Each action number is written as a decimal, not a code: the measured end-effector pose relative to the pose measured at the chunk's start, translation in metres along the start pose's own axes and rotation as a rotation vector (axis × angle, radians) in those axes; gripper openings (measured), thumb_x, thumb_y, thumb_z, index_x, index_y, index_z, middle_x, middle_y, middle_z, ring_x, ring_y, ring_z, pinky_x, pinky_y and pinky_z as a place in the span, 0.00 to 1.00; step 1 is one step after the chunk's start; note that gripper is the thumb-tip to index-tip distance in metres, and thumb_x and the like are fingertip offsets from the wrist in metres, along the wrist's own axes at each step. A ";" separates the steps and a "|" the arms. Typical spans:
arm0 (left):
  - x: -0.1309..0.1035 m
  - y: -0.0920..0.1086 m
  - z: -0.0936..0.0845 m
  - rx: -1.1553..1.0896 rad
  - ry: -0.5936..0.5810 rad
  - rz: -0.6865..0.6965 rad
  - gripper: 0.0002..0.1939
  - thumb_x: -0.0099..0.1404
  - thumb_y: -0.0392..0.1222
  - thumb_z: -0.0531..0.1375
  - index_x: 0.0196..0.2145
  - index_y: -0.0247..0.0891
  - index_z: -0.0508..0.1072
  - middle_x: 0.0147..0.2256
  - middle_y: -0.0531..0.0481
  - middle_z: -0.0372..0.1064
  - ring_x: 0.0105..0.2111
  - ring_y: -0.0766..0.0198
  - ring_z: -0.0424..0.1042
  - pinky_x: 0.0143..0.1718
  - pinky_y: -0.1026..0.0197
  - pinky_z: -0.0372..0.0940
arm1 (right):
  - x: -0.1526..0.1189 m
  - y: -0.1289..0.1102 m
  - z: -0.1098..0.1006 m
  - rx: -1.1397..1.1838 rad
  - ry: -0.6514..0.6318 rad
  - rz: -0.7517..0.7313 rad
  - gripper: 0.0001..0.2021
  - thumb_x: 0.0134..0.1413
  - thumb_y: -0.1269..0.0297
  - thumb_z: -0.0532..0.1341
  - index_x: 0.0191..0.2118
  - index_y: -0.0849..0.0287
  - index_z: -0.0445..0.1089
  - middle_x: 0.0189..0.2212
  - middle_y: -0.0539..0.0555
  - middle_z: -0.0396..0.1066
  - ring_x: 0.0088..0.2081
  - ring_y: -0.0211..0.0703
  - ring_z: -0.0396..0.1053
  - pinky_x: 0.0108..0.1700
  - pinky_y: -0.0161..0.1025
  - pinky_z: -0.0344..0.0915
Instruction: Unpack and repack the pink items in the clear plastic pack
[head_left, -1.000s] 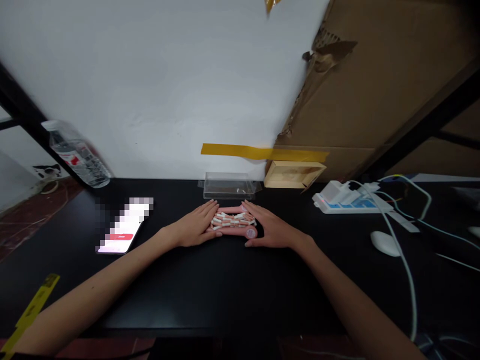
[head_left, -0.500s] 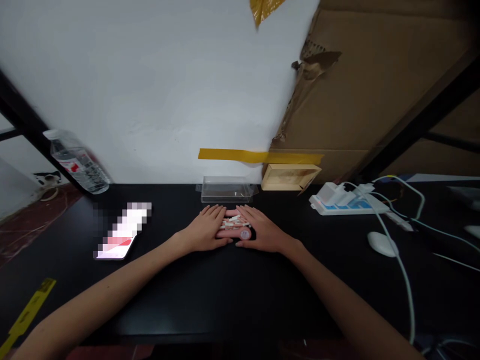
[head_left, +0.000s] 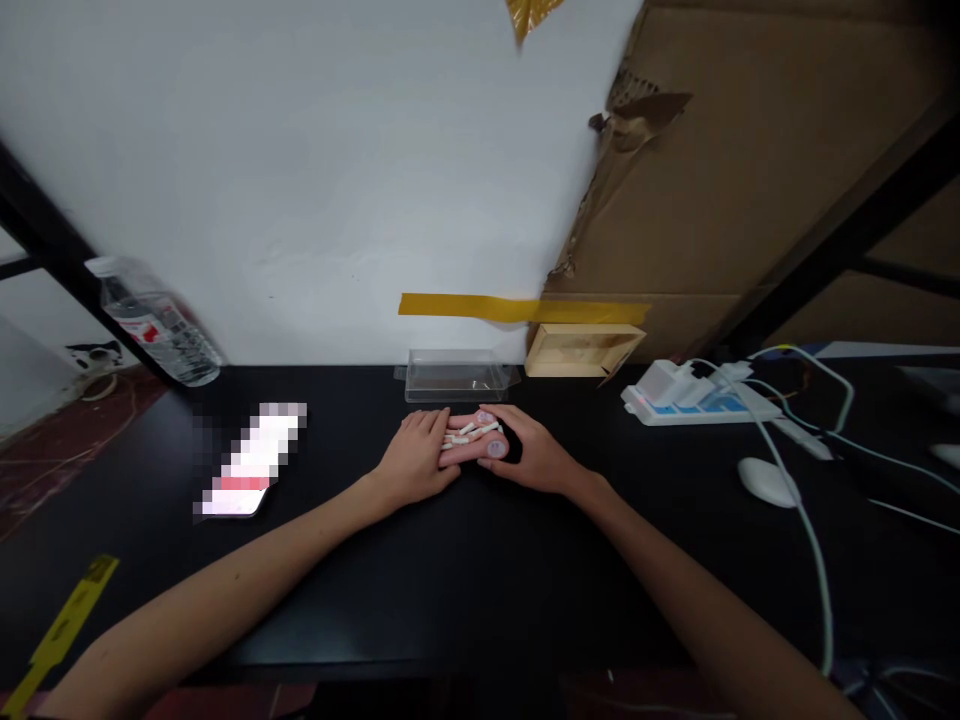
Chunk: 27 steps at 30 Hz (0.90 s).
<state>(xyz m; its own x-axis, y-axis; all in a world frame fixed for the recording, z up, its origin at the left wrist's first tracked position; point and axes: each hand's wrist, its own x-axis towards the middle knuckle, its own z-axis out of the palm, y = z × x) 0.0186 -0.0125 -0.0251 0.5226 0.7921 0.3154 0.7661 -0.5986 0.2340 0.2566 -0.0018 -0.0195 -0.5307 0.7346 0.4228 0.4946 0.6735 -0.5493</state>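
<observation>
the phone [head_left: 251,462] screen is pixelated; most small white pieces [head_left: 466,432] lie hidden between both hands; the bottle [head_left: 154,322] is blurred.

No word, brand or number can be read anywhere; the water bottle [head_left: 154,322] carries a red and white label whose print is too blurred to make out; the phone [head_left: 251,460] screen is pixelated. The yellow strip [head_left: 64,625] at the worktop's edge bears dark marks too small to read.

Both forearms extend forward over the counter [head_left: 465,560], left hand [head_left: 414,465] flat and palm-down, right hand [head_left: 529,455] cupped, fingertips nearly meeting.
</observation>
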 end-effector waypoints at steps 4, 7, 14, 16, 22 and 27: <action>0.000 -0.002 0.000 0.000 0.002 -0.050 0.34 0.58 0.43 0.61 0.59 0.29 0.62 0.52 0.32 0.67 0.51 0.42 0.67 0.53 0.41 0.64 | 0.002 -0.003 0.000 0.046 0.013 -0.020 0.34 0.54 0.54 0.66 0.64 0.54 0.58 0.59 0.62 0.64 0.60 0.58 0.64 0.61 0.58 0.62; 0.001 -0.006 -0.004 -0.072 -0.001 -0.042 0.32 0.58 0.43 0.61 0.59 0.30 0.63 0.51 0.34 0.68 0.51 0.43 0.67 0.52 0.42 0.64 | 0.003 -0.008 -0.003 0.075 -0.018 -0.018 0.34 0.56 0.51 0.65 0.65 0.55 0.57 0.62 0.63 0.62 0.63 0.59 0.61 0.63 0.59 0.58; 0.013 0.009 -0.025 -0.922 -0.046 -0.368 0.19 0.59 0.48 0.61 0.46 0.35 0.74 0.40 0.44 0.75 0.39 0.53 0.74 0.46 0.49 0.68 | 0.021 -0.013 -0.012 0.593 0.054 0.113 0.34 0.63 0.36 0.48 0.66 0.51 0.55 0.65 0.59 0.60 0.64 0.56 0.61 0.64 0.55 0.58; 0.015 0.019 -0.032 -1.389 -0.198 -0.523 0.21 0.61 0.52 0.60 0.44 0.33 0.74 0.39 0.41 0.74 0.35 0.56 0.74 0.42 0.51 0.70 | 0.036 -0.015 -0.008 0.745 0.121 0.188 0.31 0.62 0.37 0.51 0.63 0.50 0.59 0.61 0.57 0.65 0.61 0.54 0.65 0.61 0.52 0.63; 0.007 0.030 -0.039 -2.086 -0.542 -0.614 0.21 0.65 0.55 0.58 0.42 0.33 0.74 0.37 0.41 0.74 0.37 0.51 0.76 0.44 0.38 0.69 | 0.085 -0.025 0.009 1.272 -0.146 0.346 0.31 0.62 0.40 0.48 0.60 0.57 0.63 0.45 0.59 0.76 0.33 0.48 0.75 0.19 0.35 0.67; 0.005 0.022 -0.033 -2.120 -0.603 -0.660 0.22 0.67 0.58 0.56 0.43 0.34 0.73 0.38 0.42 0.75 0.38 0.48 0.76 0.42 0.35 0.68 | 0.097 -0.026 0.016 1.445 -0.267 0.367 0.34 0.61 0.38 0.43 0.60 0.59 0.60 0.46 0.62 0.76 0.36 0.54 0.77 0.14 0.34 0.63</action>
<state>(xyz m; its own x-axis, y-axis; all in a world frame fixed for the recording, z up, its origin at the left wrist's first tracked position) 0.0258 -0.0257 0.0120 0.7734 0.5558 -0.3047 -0.3114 0.7519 0.5811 0.1813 0.0507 0.0239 -0.7158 0.6959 0.0567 -0.3728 -0.3122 -0.8738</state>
